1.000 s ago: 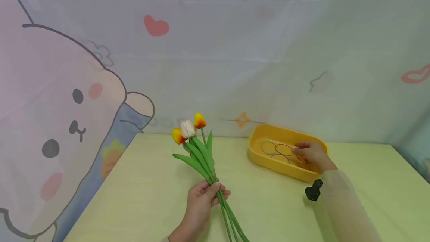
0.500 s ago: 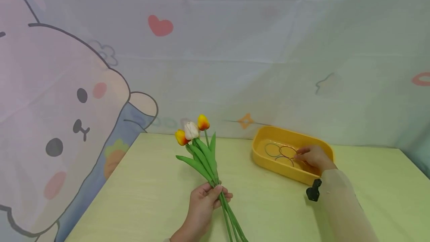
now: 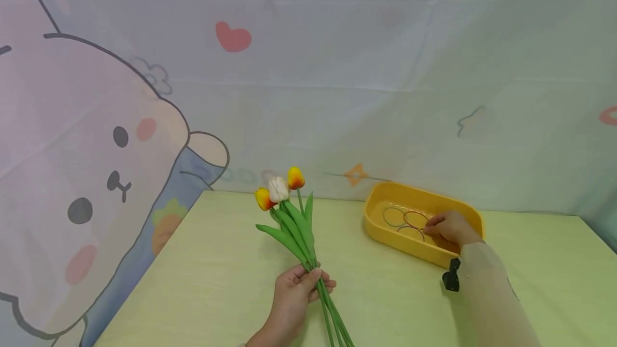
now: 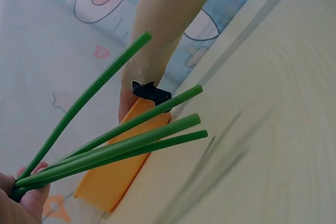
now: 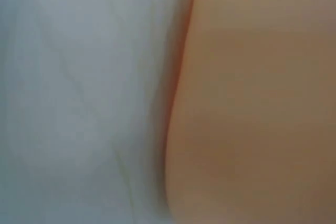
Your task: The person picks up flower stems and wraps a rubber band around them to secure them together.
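Note:
In the head view my left hand (image 3: 295, 296) grips a small bunch of tulips (image 3: 289, 224) by the stems, thumb across the front. The blooms are white and yellow-red, above long green leaves. Cut stem ends (image 4: 173, 127) fan out in the left wrist view. My right hand (image 3: 453, 226) reaches down into a yellow tray (image 3: 409, 247), fingers bent. Its fingertips are at several thin coloured rings like rubber bands (image 3: 395, 217) on the tray bottom; whether they pinch one is too small to tell. A blurred expanse of skin (image 5: 252, 103) fills much of the right wrist view.
The pale wooden table (image 3: 207, 261) holds the tray at its back right, close to a cartoon-printed cloth backdrop (image 3: 337, 68). A black wrist mount (image 3: 451, 275) sits beside the right sleeve (image 3: 496, 299), just outside the tray's front corner.
The view has shifted slightly, so everything appears a little further right. The right hand's fingers have bent down and closer together over the rings. The left hand keeps its hold on the tulips.

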